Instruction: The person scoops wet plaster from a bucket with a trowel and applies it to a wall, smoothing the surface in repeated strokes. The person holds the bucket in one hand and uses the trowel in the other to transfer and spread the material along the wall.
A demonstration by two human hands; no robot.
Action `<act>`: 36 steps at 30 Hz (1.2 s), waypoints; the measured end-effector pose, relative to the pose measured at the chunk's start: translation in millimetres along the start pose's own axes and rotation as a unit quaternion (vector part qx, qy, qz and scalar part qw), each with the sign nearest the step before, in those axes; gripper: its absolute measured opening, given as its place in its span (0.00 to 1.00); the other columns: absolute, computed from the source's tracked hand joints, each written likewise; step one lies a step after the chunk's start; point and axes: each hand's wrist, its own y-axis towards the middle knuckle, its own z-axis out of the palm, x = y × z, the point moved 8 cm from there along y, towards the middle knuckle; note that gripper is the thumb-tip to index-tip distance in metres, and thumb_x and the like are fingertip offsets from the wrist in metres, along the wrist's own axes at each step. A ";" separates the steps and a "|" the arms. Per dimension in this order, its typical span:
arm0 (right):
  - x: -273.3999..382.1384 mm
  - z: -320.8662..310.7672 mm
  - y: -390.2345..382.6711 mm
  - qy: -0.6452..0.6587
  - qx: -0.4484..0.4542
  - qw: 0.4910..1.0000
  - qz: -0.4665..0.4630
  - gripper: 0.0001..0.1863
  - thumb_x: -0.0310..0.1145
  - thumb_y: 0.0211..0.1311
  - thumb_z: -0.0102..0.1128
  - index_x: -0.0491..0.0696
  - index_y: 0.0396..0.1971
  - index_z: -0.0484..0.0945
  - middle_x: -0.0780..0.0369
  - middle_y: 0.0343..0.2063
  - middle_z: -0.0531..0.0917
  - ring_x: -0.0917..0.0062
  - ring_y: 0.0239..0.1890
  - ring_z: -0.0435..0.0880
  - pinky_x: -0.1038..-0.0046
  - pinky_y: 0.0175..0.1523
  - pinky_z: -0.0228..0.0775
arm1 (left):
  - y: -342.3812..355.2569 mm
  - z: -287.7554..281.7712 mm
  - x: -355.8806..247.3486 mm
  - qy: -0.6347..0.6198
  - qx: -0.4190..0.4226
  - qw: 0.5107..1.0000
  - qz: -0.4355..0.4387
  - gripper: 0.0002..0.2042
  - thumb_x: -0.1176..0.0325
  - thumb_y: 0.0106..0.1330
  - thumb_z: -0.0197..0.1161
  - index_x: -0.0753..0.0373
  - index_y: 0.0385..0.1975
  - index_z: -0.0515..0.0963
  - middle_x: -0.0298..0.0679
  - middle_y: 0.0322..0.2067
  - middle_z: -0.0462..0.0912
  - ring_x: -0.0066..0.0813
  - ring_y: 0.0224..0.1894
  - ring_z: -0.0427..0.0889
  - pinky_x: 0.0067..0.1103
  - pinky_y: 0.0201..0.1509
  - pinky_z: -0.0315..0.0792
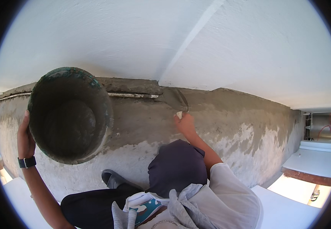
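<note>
On the left stands a round bucket [106, 114] coated with grey mortar, its mouth toward me and its inside dark and smeared. My left hand [26, 135], with a dark band on the wrist, grips its left side. Toward the middle, my right hand [185, 123] is closed round the pale handle of a trowel [177, 99]. The trowel's blade lies against wet grey mortar [211, 103] at the foot of the white wall. Beside the blade ends the visible part of a thin pale pipe [133, 95], lying in a rough groove.
A white wall [249, 49] rises along the far side. Patchy, whitish surface [245, 141] borders the mortar nearer me. My shoe [114, 179] and dark-clothed legs are close by. At the right are a white slab [314, 162] with a brown edge and a metal cylinder [321, 126].
</note>
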 end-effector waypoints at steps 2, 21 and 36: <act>8.5 9.3 -1.8 -0.036 0.024 0.999 -0.026 0.20 0.44 0.58 0.67 0.39 0.30 0.82 0.45 0.25 0.84 0.48 0.34 0.85 0.55 0.41 0.77 | 1.1 2.1 0.3 0.007 0.001 1.000 -0.008 0.28 0.51 0.78 0.53 0.68 0.66 0.69 0.42 0.64 0.76 0.31 0.64 0.74 0.28 0.71 0.64; -55.4 27.3 -30.4 0.138 -0.016 0.982 0.130 0.29 0.52 0.58 0.68 0.34 0.22 0.83 0.44 0.20 0.84 0.53 0.29 0.88 0.57 0.36 0.77 | -1.3 4.7 3.5 -0.007 0.012 1.000 -0.027 0.28 0.52 0.78 0.53 0.69 0.67 0.67 0.43 0.65 0.74 0.32 0.66 0.72 0.28 0.73 0.61; 23.5 55.7 -60.0 0.211 0.061 0.972 0.082 0.26 0.50 0.60 0.69 0.36 0.29 0.82 0.48 0.24 0.85 0.56 0.28 0.87 0.59 0.35 0.75 | -1.1 -7.0 6.1 0.002 -0.011 1.000 -0.022 0.29 0.50 0.78 0.51 0.67 0.68 0.68 0.42 0.65 0.75 0.32 0.66 0.73 0.28 0.71 0.63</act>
